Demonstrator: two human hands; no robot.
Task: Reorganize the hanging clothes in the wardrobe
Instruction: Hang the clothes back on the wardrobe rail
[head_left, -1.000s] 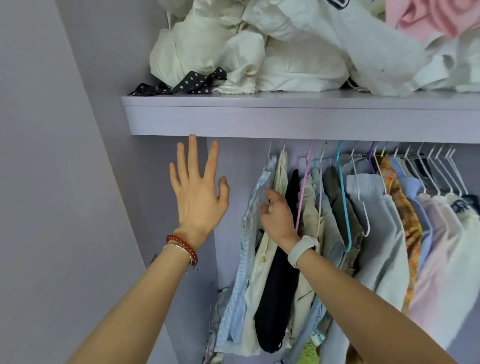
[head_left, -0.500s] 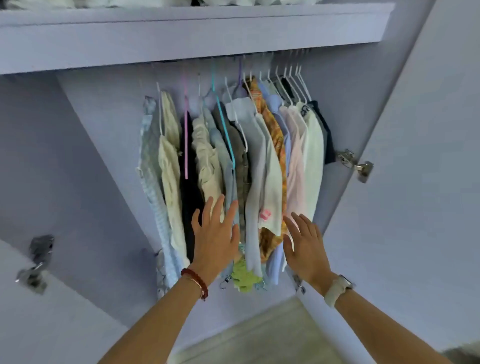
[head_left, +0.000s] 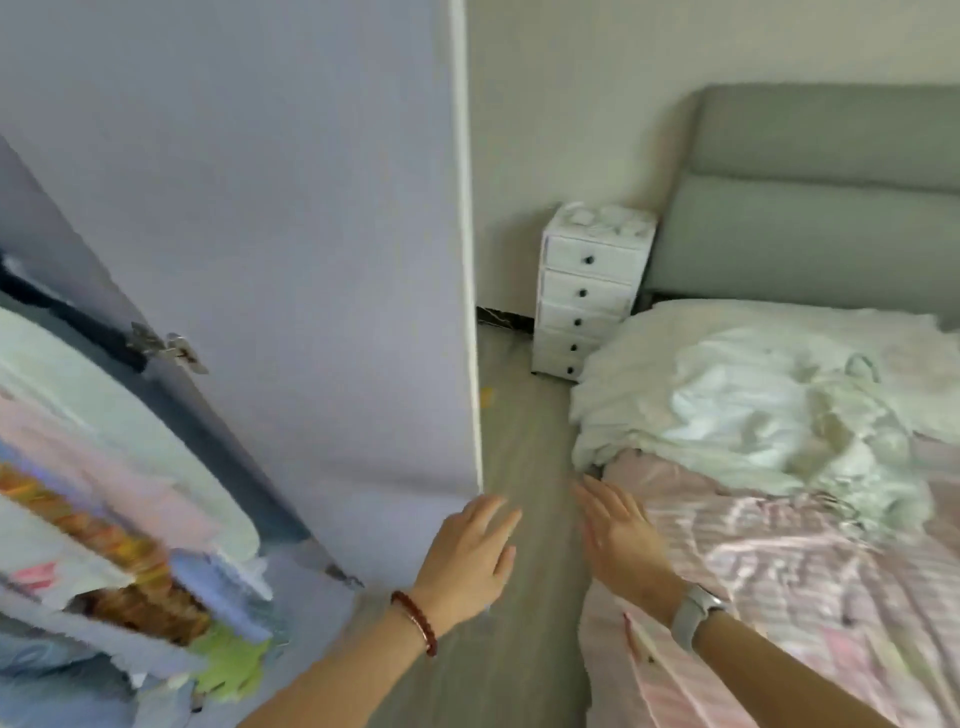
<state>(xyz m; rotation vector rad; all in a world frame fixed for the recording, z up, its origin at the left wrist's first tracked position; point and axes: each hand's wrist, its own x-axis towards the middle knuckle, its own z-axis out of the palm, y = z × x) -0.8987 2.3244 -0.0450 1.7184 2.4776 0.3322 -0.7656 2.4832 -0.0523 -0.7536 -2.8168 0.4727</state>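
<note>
The hanging clothes (head_left: 104, 493) show blurred at the left edge: white, pink, orange plaid and blue garments inside the wardrobe. The lilac wardrobe door (head_left: 291, 234) stands open between them and the room. My left hand (head_left: 467, 556), with a red bead bracelet, hovers over the floor with fingers straight and holds nothing. My right hand (head_left: 618, 540), with a white watch on the wrist, is stretched out flat beside the edge of the bed and holds nothing.
A bed with a pink striped sheet (head_left: 779, 571) and a crumpled white duvet (head_left: 753, 395) fills the right. A white drawer unit (head_left: 587, 291) stands by the grey headboard (head_left: 810, 208). A strip of grey floor (head_left: 519, 415) runs between door and bed.
The view has swung right, from the wardrobe interior to the bed. Both hands have come away from the hanging clothes and now hover low over the floor and bed edge.
</note>
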